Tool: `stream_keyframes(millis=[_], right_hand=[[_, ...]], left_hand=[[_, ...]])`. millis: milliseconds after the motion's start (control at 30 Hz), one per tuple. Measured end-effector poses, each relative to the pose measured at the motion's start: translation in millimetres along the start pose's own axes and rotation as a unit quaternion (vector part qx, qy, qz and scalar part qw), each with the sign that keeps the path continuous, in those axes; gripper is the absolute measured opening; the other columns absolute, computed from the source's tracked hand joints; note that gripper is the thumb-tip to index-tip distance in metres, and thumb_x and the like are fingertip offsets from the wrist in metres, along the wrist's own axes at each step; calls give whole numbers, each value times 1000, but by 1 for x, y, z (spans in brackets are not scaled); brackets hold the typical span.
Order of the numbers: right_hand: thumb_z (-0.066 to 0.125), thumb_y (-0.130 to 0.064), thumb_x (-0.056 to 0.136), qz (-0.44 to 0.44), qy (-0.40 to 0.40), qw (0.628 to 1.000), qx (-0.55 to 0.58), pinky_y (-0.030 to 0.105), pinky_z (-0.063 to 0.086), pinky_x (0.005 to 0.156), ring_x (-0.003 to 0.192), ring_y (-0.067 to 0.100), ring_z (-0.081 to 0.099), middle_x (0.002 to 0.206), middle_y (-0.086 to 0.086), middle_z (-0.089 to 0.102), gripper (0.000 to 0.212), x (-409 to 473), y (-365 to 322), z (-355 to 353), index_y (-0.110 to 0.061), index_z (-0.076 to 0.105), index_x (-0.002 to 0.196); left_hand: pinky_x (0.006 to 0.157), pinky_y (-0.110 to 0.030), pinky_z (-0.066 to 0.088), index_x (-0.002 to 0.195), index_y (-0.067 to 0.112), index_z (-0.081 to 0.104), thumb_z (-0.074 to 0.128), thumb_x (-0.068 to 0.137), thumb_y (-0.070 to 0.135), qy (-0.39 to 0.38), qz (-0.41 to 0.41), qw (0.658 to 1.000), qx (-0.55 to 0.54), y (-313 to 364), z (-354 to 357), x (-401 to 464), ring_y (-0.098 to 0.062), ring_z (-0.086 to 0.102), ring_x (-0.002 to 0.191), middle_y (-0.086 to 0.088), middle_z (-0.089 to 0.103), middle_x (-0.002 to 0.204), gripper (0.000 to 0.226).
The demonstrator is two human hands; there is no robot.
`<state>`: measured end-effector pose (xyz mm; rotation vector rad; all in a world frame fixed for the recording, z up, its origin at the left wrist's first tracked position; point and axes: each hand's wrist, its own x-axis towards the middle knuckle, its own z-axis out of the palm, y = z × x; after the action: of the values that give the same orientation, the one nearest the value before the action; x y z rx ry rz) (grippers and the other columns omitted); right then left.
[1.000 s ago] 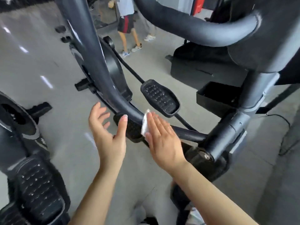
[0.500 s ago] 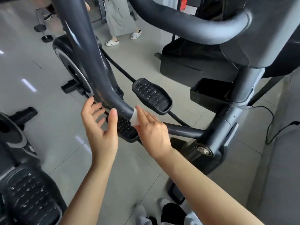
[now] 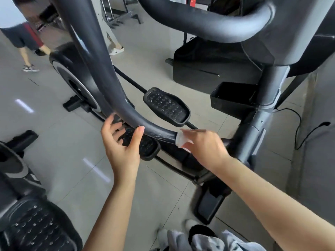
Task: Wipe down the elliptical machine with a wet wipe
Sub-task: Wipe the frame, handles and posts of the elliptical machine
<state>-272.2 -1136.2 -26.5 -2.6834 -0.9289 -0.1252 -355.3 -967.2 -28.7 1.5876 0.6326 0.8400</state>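
The elliptical machine (image 3: 268,98) is built from thick round tubing with a matte, dark grey finish. Its curved swing arm (image 3: 101,84) descends from the upper left, bends, and runs right toward the upright post (image 3: 253,134); the bend shows a slightly cracked, foam-like covering. A second padded handlebar (image 3: 208,22) arches across the top. Two oval black pedals carry raised stud patterns: the far pedal (image 3: 166,106) lies beyond the swing arm, the near pedal (image 3: 145,144) below it and partly hidden. A rectangular black tray (image 3: 233,98) sits beside the post.

The right hand (image 3: 204,147) grasps the wet wipe (image 3: 180,140), a small, crumpled, translucent white sheet, with fingers curled around the lower end of the swing arm. The wipe is pressed against the tube where the padded section ends. The left hand (image 3: 121,144) is released: fingers spread and relaxed, thumb tip touching the underside of the arm's bend, the other fingers just behind the tube. It holds nothing.

The floor (image 3: 59,142) is glossy, pale grey tile with reflected light streaks. It offers free space to the left of the swing arm and between the two forearms. A neighbouring machine's studded pedal (image 3: 38,230) occupies the lower left corner. A black cable (image 3: 301,131) trails across the floor at right. People's legs (image 3: 27,55) are visible well apart at the upper left.
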Motion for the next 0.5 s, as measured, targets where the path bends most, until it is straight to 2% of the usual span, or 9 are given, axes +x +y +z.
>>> stream_keyframes(millis=[33, 100, 167, 200, 267, 300, 367, 433, 500], right_hand=[[72, -6, 69, -6, 56, 996, 64, 27, 45, 42, 49, 26, 54, 61, -3, 57, 19, 5, -24, 10, -18, 62, 80], [67, -13, 75, -22, 172, 974, 148, 28, 47, 43, 59, 25, 63, 74, 0, 67, 20, 21, -62, 19, -12, 68, 94], [61, -21, 81, -38, 210, 966, 146, 28, 46, 51, 71, 20, 67, 93, 0, 73, 34, 27, -73, 22, -9, 67, 112], [61, -22, 81, -48, 204, 969, 129, 28, 45, 49, 70, 19, 67, 94, -2, 72, 35, 25, -65, 25, -11, 67, 114], [69, -14, 75, -56, 137, 985, 91, 27, 38, 39, 54, 24, 57, 74, -6, 63, 23, 14, -37, 19, -17, 66, 98], [71, -12, 74, -40, 93, 994, 48, 26, 34, 41, 49, 25, 48, 66, -7, 52, 20, 7, -19, 15, -20, 61, 90], [63, -20, 86, 22, -44, 998, -42, 28, 37, 53, 60, 26, 51, 70, -4, 51, 13, -2, 12, -7, -25, 58, 97], [53, -28, 94, 86, -174, 980, -35, 29, 46, 65, 74, 24, 60, 77, -2, 59, 11, -6, 37, -30, -32, 61, 101], [53, -25, 92, 94, -209, 973, 2, 30, 52, 72, 74, 21, 60, 74, -3, 59, 16, -7, 48, -47, -36, 63, 85]], left_hand=[[89, -11, 46, 135, 30, 42, 77, 82, 22, 3, -14, 1000, -11, 0, 0, -1, 5, 55, 108, 18, 53, 116, 64], [89, -15, 48, 137, 23, 41, 77, 82, 19, 7, -29, 999, -28, -1, -2, -2, 5, 56, 107, 18, 53, 114, 66], [88, -14, 47, 138, 17, 40, 75, 83, 14, 11, -21, 999, -28, -1, -3, -1, 10, 56, 102, 15, 54, 114, 65], [86, -12, 46, 137, 17, 40, 75, 83, 13, 10, -16, 1000, -24, -1, -2, -1, 10, 56, 102, 14, 54, 114, 64], [84, -10, 46, 136, 18, 41, 75, 82, 14, 4, -15, 1000, -20, -1, -1, 1, 4, 56, 107, 14, 53, 113, 64], [87, -12, 46, 136, 20, 41, 77, 81, 15, 0, -20, 1000, -22, 0, -1, 1, 3, 55, 109, 16, 53, 113, 65], [101, -22, 45, 136, 22, 42, 80, 78, 18, -8, -27, 999, -22, 2, 1, 0, 6, 55, 108, 18, 54, 114, 69], [108, -33, 41, 135, 25, 44, 82, 76, 20, -10, -33, 999, -19, 2, 1, -1, 10, 55, 106, 18, 56, 116, 71], [110, -38, 40, 134, 28, 46, 84, 73, 22, -1, -41, 999, -16, 3, 0, -1, 9, 56, 107, 15, 57, 118, 72]])
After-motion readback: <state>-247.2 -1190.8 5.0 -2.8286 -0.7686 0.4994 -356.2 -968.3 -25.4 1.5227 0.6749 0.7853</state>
